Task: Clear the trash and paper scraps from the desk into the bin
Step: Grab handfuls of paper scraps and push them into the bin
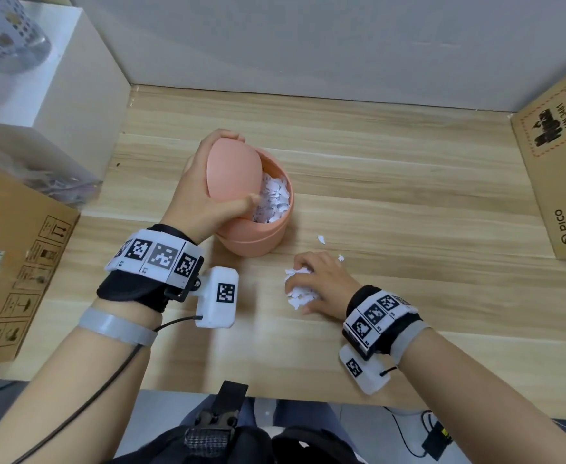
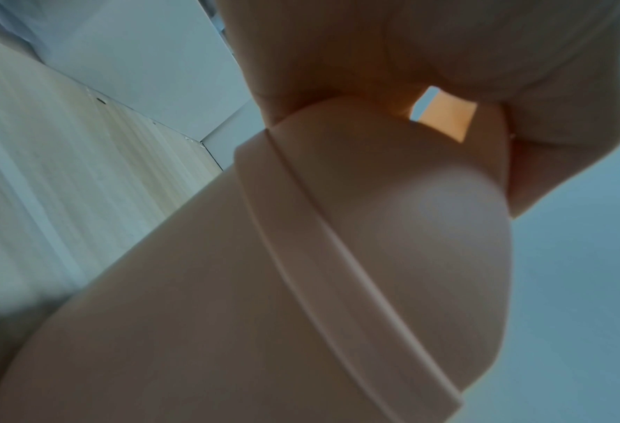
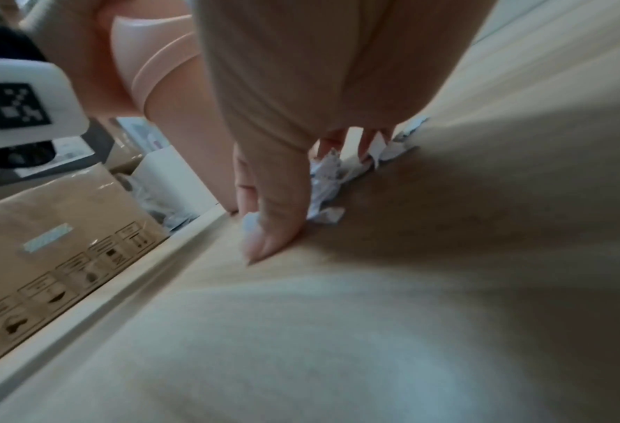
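A pink round bin stands mid-desk with white paper scraps inside it. Its swing lid is tipped up on edge, and my left hand grips it, thumb on the near rim and fingers over the far rim. The left wrist view shows the bin wall and lid very close. To the right of the bin, my right hand curls over a small heap of torn paper on the desk. Its thumb presses the wood beside the heap. Two loose bits lie nearby.
The wooden desk is walled by grey panels at the back. A brown PICO carton stands at the right edge and a cardboard box at the left. A white box carries a mesh holder.
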`<state>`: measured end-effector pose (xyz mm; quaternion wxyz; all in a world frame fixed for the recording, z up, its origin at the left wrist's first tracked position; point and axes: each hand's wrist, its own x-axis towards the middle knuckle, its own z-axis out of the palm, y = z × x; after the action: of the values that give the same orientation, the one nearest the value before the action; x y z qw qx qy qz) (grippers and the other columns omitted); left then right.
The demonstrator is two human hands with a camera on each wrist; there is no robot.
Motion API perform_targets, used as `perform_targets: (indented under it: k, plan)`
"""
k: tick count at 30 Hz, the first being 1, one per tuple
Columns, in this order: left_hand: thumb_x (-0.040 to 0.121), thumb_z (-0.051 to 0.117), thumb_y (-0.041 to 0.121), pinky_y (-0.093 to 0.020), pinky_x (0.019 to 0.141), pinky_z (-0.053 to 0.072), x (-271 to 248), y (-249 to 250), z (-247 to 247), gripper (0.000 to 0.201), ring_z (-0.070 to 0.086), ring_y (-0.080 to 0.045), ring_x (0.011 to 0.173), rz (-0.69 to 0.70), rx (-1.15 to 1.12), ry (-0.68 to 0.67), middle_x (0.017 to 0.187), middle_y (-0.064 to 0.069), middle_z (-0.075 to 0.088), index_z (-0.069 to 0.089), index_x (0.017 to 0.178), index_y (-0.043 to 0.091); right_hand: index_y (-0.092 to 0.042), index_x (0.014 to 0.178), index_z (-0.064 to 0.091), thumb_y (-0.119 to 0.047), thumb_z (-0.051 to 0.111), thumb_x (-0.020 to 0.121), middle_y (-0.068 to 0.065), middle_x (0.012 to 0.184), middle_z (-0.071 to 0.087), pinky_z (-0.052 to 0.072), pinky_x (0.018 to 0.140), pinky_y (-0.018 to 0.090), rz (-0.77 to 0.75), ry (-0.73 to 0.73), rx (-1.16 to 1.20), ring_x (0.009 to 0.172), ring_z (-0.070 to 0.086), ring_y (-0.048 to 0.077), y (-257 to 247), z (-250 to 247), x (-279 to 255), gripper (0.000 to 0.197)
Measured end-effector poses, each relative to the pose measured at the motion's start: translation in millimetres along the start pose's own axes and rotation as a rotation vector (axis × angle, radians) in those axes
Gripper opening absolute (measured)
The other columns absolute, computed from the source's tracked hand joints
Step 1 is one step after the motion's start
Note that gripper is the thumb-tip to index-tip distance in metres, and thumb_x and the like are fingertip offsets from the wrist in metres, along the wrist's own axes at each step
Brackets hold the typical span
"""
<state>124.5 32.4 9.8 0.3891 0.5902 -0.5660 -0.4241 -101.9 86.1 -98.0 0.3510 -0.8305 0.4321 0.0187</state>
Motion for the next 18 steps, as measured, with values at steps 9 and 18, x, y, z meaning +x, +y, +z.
perform_targets:
  k: [9,18]
  plan:
    - [0.053,0.073,0.039,-0.054,0.108,0.039,1,-3,-1,0.069,0.046,-0.024,0.130,-0.013,-0.003,-0.004,0.134,0.013,0.053,0.041,0.110,0.064,0.001,0.077,0.066,0.007,0.060,0.075,0.005,0.086,0.053,0.032,0.064,0.009,0.172,0.134,0.174,0.084,0.056,0.023,3,-15,6,0.009]
    - [0.050,0.069,0.042,-0.052,0.105,0.042,0,1,0,0.067,0.046,-0.025,0.127,-0.037,-0.014,-0.018,0.134,0.011,0.051,0.040,0.104,0.068,-0.004,0.073,0.070,0.005,0.065,0.073,-0.008,0.070,0.061,0.043,0.053,0.004,0.455,0.239,0.377,0.073,0.061,0.022,1,-55,13,0.009]
